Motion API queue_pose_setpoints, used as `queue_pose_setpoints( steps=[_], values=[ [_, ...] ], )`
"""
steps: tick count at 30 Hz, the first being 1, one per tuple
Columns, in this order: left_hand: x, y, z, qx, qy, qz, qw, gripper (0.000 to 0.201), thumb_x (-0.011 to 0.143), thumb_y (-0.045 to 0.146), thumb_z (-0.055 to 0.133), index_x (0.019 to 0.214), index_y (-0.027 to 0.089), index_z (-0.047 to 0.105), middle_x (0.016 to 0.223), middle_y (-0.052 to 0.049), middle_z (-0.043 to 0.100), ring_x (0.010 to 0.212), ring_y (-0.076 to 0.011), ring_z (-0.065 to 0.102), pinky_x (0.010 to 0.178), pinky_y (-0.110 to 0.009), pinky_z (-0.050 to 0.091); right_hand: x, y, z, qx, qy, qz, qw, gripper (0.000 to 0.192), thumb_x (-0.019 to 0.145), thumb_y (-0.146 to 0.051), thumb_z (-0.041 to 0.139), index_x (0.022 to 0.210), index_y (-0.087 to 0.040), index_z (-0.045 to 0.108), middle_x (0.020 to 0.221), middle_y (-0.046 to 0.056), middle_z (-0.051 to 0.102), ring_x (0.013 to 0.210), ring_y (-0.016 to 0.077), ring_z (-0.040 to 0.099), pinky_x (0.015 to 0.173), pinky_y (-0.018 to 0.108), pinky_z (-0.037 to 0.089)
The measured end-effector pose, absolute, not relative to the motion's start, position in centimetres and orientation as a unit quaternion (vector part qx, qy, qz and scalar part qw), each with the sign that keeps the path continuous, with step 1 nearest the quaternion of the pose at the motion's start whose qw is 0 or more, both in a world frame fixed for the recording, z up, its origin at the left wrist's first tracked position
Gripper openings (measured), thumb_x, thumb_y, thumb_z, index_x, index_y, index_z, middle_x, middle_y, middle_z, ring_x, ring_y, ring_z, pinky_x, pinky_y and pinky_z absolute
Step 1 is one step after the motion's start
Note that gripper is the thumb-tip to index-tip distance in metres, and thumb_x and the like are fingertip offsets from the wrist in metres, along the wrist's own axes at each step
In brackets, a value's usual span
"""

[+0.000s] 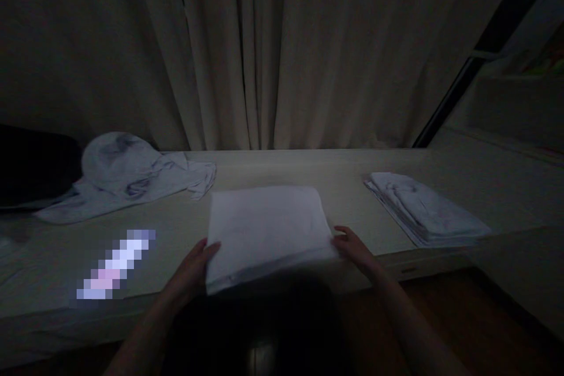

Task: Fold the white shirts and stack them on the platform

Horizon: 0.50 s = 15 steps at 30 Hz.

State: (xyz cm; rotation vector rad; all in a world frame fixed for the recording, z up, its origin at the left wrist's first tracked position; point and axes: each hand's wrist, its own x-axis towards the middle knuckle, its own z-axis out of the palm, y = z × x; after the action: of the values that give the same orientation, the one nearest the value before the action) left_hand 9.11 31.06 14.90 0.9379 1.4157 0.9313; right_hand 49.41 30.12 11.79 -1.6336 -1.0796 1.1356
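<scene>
A folded white cloth (267,232), flat and roughly rectangular, lies in front of me at the near edge of the pale table. Its front side reaches over the edge. My left hand (203,261) grips its left edge, thumb on top and fingers hidden beneath. At the right edge, my right hand (351,245) holds the near corner, with one finger stretched out past the cloth. Dim light blurs the fingers here. Whether the cloth is a garment I cannot tell.
On the right lies a stack of folded white cloths (423,208). A crumpled white garment (132,167) rests at the back left beside a black object (37,164). A pixelated bright object (117,267) is at the left front. Curtains (335,53) hang behind the table (348,173).
</scene>
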Motion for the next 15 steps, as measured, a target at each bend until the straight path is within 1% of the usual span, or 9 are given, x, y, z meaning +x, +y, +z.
queue_pose_setpoints(
  steps=[2, 3, 5, 7, 9, 11, 13, 15],
  values=[
    [7.3, 30.6, 11.7, 0.396, 0.647, 0.354, 0.548, 0.075, 0.07, 0.048, 0.057, 0.13, 0.009, 0.036, 0.107, -0.023, 0.064, 0.078, -0.0266, 0.066, 0.07, -0.043, 0.053, 49.9, 29.1, 8.3, -0.696, -0.435, 0.398, 0.41, 0.058, 0.06, -0.039, 0.066, 0.111, -0.016, 0.051, 0.097, 0.009, 0.064, 0.086, 0.0222, 0.06, 0.081, 0.04, 0.047],
    [6.5, 30.6, 10.5, 0.422, 0.667, 0.333, 0.516, 0.078, 0.069, 0.049, 0.057, 0.13, 0.007, 0.034, 0.108, -0.023, 0.063, 0.08, -0.027, 0.066, 0.072, -0.043, 0.053, 50.1, 28.3, 6.9, -0.699, -0.438, 0.381, 0.417, 0.056, 0.06, -0.041, 0.065, 0.108, -0.016, 0.053, 0.098, 0.009, 0.063, 0.09, 0.0232, 0.059, 0.084, 0.04, 0.046],
    [5.3, 31.1, 9.1, 0.506, 0.69, 0.302, 0.421, 0.074, 0.071, 0.053, 0.051, 0.128, 0.008, 0.037, 0.111, -0.022, 0.061, 0.089, -0.0274, 0.064, 0.079, -0.042, 0.051, 50.0, 26.1, 4.8, -0.684, -0.455, 0.373, 0.432, 0.05, 0.063, -0.044, 0.061, 0.105, -0.018, 0.055, 0.103, 0.01, 0.063, 0.1, 0.0246, 0.058, 0.093, 0.041, 0.043],
    [5.2, 32.1, 8.7, 0.595, 0.689, 0.28, 0.306, 0.066, 0.076, 0.055, 0.041, 0.125, 0.01, 0.043, 0.117, -0.02, 0.058, 0.102, -0.0277, 0.06, 0.088, -0.042, 0.048, 49.0, 23.4, 3.6, -0.684, -0.475, 0.369, 0.413, 0.047, 0.069, -0.045, 0.056, 0.108, -0.019, 0.056, 0.113, 0.011, 0.061, 0.11, 0.0268, 0.054, 0.099, 0.042, 0.038],
    [6.3, 33.4, 8.5, 0.667, 0.669, 0.257, 0.202, 0.061, 0.083, 0.051, 0.033, 0.125, 0.01, 0.045, 0.127, -0.019, 0.053, 0.116, -0.0279, 0.052, 0.098, -0.043, 0.041, 47.0, 20.6, 2.9, -0.703, -0.503, 0.356, 0.355, 0.048, 0.074, -0.046, 0.052, 0.115, -0.02, 0.056, 0.123, 0.01, 0.057, 0.119, 0.0296, 0.047, 0.104, 0.044, 0.034],
    [8.0, 34.6, 7.8, 0.734, 0.637, 0.215, 0.098, 0.058, 0.086, 0.046, 0.03, 0.128, 0.009, 0.046, 0.136, -0.02, 0.046, 0.128, -0.0294, 0.04, 0.107, -0.045, 0.031, 44.8, 18.1, 2.5, -0.718, -0.524, 0.344, 0.301, 0.049, 0.078, -0.046, 0.052, 0.121, -0.023, 0.055, 0.129, 0.01, 0.053, 0.124, 0.0314, 0.042, 0.106, 0.046, 0.032],
    [9.6, 35.7, 6.5, 0.775, 0.609, 0.168, 0.022, 0.058, 0.086, 0.046, 0.032, 0.131, 0.011, 0.043, 0.142, -0.02, 0.037, 0.135, -0.0331, 0.027, 0.11, -0.05, 0.022, 43.1, 16.3, 2.4, -0.721, -0.536, 0.341, 0.278, 0.045, 0.082, -0.044, 0.054, 0.122, -0.025, 0.053, 0.132, 0.009, 0.049, 0.123, 0.0289, 0.043, 0.104, 0.048, 0.034],
    [10.6, 36.4, 4.7, 0.788, 0.601, 0.133, -0.012, 0.065, 0.084, 0.053, 0.036, 0.136, 0.014, 0.038, 0.147, -0.02, 0.029, 0.137, -0.0371, 0.019, 0.109, -0.056, 0.017, 42.1, 15.1, 2.4, -0.723, -0.54, 0.339, 0.266, 0.039, 0.085, -0.041, 0.052, 0.121, -0.024, 0.052, 0.131, 0.008, 0.049, 0.116, 0.024, 0.048, 0.098, 0.047, 0.041]
  ],
)
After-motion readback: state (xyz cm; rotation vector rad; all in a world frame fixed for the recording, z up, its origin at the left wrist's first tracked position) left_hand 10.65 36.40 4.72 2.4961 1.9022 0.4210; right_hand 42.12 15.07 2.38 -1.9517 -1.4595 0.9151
